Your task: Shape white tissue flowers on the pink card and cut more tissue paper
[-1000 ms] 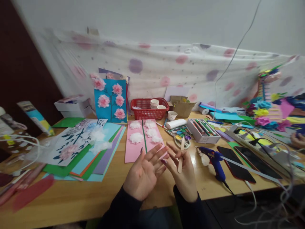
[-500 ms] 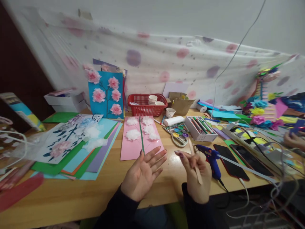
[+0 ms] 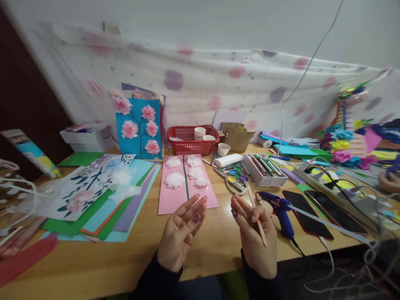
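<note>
My left hand [image 3: 181,233] is raised palm-up over the wooden table [image 3: 215,246], fingers loosely curled, thumb touching them, and I see nothing in it. My right hand [image 3: 254,237] is closed on a wooden craft stick [image 3: 256,216] that slants up toward the paint palette. Just beyond both hands lies a pink card [image 3: 184,183] with a green stem strip and white tissue flowers. A blue glue gun [image 3: 281,208] lies on the table right of my right hand.
Stacked coloured paper with a flower picture [image 3: 93,191] lies at left. At the back stand a blue flower card [image 3: 139,129], a red basket [image 3: 190,141] with cups, and a marker box [image 3: 262,168]. Two phones [image 3: 315,212] and cables lie right. Another person's hand [image 3: 389,181] shows at far right.
My left hand's fingers have curled in from a spread palm. My right hand has moved right, away from the left, and turned the stick to a slant.
</note>
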`<state>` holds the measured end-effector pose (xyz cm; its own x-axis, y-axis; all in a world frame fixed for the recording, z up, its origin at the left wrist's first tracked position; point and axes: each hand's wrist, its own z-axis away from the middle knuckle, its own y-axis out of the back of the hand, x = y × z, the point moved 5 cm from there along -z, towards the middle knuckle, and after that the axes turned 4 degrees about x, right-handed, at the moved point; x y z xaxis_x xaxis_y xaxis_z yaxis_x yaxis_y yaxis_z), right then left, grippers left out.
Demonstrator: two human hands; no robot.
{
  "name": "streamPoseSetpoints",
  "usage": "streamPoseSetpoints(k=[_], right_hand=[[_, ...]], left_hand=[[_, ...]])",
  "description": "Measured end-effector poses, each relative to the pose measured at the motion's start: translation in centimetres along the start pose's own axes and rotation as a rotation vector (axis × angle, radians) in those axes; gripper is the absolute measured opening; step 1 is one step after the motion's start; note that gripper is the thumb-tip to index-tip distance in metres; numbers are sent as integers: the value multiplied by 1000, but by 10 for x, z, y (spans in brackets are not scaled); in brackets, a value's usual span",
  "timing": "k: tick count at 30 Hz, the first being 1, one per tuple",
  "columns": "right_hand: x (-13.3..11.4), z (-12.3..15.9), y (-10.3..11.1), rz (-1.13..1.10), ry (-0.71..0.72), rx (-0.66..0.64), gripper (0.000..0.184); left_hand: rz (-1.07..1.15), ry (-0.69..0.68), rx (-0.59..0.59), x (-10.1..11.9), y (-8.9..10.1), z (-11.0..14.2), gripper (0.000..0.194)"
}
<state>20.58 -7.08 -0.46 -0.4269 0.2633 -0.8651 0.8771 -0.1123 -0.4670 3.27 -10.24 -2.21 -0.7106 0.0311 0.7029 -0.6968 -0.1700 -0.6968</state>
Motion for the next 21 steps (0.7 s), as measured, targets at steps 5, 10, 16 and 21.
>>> streamPoseSetpoints(k=[5,10,16,21], right_hand=[[2,3,5,50,-65,-74,35],[-1,12,-5,186,-82,-273,31],[-8,19,-14,339,-181,-532,21],[-16,11,1,514,-229,-534,24]], left_hand=[[-427,-191,86,9,-6,-4,47],[-630,-197,-131,5,-36,-7,36],[-984,-375,-152,8,-31,-6,30],[-1113,-381,-205,10,-23,0,19]])
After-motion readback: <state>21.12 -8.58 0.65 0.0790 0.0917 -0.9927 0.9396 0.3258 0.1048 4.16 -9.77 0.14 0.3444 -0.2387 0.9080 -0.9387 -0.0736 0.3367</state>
